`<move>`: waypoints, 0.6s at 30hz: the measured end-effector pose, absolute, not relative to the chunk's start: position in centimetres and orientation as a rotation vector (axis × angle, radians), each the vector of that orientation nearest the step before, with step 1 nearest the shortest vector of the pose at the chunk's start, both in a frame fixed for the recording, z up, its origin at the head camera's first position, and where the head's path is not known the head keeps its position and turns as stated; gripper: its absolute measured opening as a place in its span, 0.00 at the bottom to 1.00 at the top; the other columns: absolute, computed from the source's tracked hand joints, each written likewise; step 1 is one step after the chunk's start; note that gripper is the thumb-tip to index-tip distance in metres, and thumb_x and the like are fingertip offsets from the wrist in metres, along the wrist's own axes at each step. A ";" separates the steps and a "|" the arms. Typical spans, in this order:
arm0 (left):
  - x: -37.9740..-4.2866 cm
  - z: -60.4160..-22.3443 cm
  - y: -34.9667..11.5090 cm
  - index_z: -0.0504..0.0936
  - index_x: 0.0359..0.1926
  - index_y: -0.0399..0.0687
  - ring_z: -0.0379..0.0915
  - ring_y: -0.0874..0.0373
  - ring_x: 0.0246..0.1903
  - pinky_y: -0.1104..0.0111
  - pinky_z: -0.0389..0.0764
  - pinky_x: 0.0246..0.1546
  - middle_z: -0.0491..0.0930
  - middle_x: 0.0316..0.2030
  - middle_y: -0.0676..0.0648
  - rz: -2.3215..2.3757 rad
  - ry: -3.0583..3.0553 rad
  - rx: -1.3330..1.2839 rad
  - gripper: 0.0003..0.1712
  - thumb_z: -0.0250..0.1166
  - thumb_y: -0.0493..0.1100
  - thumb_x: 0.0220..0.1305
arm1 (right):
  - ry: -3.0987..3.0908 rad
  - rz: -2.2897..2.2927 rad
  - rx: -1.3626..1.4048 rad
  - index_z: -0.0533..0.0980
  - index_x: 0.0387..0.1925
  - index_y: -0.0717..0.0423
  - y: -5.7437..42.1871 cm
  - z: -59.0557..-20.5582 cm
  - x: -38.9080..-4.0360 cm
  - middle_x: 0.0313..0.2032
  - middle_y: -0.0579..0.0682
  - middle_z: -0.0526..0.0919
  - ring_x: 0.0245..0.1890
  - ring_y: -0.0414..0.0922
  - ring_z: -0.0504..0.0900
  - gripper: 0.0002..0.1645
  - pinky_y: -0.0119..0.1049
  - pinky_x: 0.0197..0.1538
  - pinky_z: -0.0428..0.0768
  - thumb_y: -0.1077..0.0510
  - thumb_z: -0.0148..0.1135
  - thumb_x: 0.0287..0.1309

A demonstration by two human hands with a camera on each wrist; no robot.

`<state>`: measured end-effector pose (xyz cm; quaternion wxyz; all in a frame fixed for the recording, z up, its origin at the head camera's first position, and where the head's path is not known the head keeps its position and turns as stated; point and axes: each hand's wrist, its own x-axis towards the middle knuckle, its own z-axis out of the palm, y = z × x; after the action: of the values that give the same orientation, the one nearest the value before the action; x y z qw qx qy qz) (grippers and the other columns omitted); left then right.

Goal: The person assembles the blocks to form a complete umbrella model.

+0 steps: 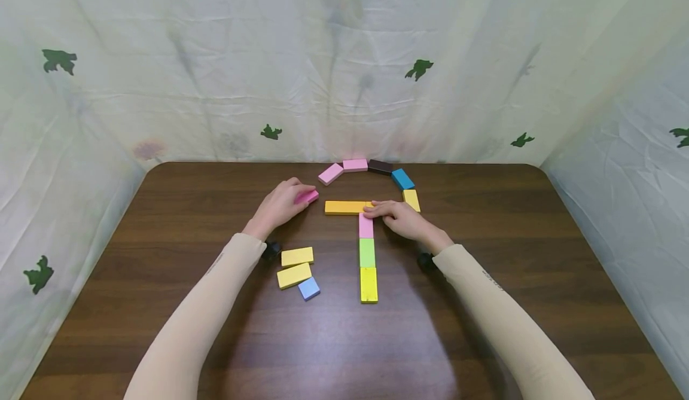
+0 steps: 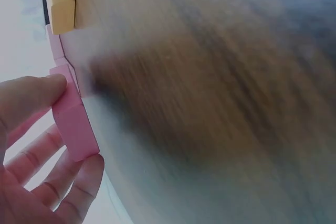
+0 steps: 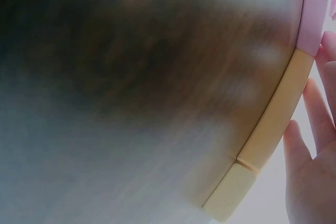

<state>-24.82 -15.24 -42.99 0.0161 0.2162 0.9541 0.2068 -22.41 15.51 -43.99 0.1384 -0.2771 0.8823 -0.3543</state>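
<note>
My left hand (image 1: 280, 204) pinches a bright pink block (image 2: 76, 121) between thumb and fingers, left of the orange row. My right hand (image 1: 404, 219) lies palm down with fairly straight fingers, its fingertips on the right end of that row, where a second orange block is partly covered. The long orange block (image 1: 344, 208) runs leftward from there. Below the fingertips a light pink block (image 1: 366, 226), a green block (image 1: 367, 252) and a yellow block (image 1: 368, 285) form a straight column. In the right wrist view the fingers lie along an orange block (image 3: 275, 111).
An arc of blocks curves behind: two pale pink ones (image 1: 355, 165), a black one (image 1: 380, 167), a blue one (image 1: 403, 179) and a yellow one (image 1: 411, 200). Two loose pale yellow blocks (image 1: 294, 275) and a small blue block (image 1: 309, 289) lie near the left forearm. A curtain (image 1: 344, 77) hangs behind the table.
</note>
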 end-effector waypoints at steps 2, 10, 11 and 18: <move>-25.0 -43.0 -15.0 0.78 0.58 0.41 0.69 0.47 0.45 0.54 0.73 0.48 0.74 0.46 0.40 0.629 2.956 0.659 0.22 0.64 0.39 0.63 | 2.549 -1.024 -0.792 0.77 0.58 0.54 15.5 -44.0 -22.4 0.60 0.50 0.75 0.66 0.46 0.64 0.25 0.46 0.65 0.63 0.72 0.48 0.63; -25.1 -42.7 -14.5 0.77 0.59 0.39 0.67 0.46 0.48 0.55 0.71 0.51 0.73 0.50 0.39 0.600 2.905 0.629 0.24 0.65 0.40 0.63 | 2.546 -1.017 -0.781 0.77 0.58 0.53 15.5 -44.3 -22.5 0.61 0.49 0.74 0.67 0.45 0.63 0.26 0.46 0.65 0.63 0.72 0.47 0.63; -25.1 -42.7 -14.6 0.77 0.59 0.38 0.67 0.45 0.49 0.55 0.70 0.52 0.72 0.52 0.39 0.606 2.897 0.637 0.24 0.65 0.41 0.62 | 2.546 -1.019 -0.787 0.77 0.58 0.54 15.5 -44.3 -22.6 0.60 0.49 0.74 0.67 0.46 0.63 0.26 0.46 0.65 0.63 0.72 0.47 0.63; -25.1 -42.9 -15.4 0.72 0.62 0.33 0.62 0.40 0.59 0.52 0.65 0.59 0.65 0.64 0.37 0.643 2.808 0.747 0.29 0.66 0.36 0.60 | 2.554 -1.022 -0.825 0.77 0.58 0.55 15.6 -44.2 -22.5 0.59 0.49 0.76 0.66 0.46 0.64 0.25 0.46 0.65 0.63 0.72 0.47 0.63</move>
<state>-25.11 -15.39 -42.87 0.0826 0.2500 0.9404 0.2154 -22.54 15.60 -44.15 0.1344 -0.2847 0.8812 -0.3527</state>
